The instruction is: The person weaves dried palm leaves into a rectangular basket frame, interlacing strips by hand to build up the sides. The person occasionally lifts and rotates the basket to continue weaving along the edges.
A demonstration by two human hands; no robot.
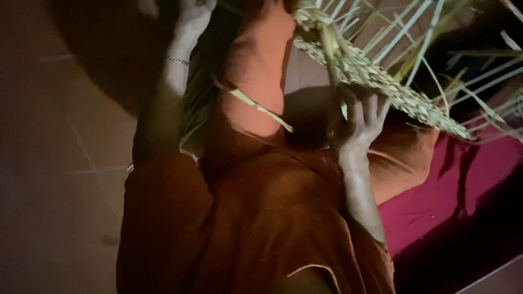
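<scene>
- Clearly my right hand (362, 122) has the half-woven mat of pale dry palm strips (381, 81), fingers curled up around the lower edge of its plaited band, thumb hidden behind it.
- My left hand (190, 16) is raised at the top edge of the view, a thin metal bracelet (177, 60) on the wrist; it is cut off and dim there, so I cannot tell whether it is closed on anything.
- Judging by how it hangs, the woven piece is light and springy: the plaited band looks firm enough to grip, while the loose unwoven strips (414, 32) fan out from it and would likely bend, crack or slip if pulled singly.
- I would judge the dense woven edge, where my right hand is now, the safest place to hold it.
- One long loose green-yellow strip (256, 106) trails across my orange-brown garment (261, 218), between my two arms, and could snag.
- Beneath the weave on the right lies a deep pink cloth (463, 185); to the left is a dim tiled floor (60, 163).
- Deep shadow hides the weave's far edge.
</scene>
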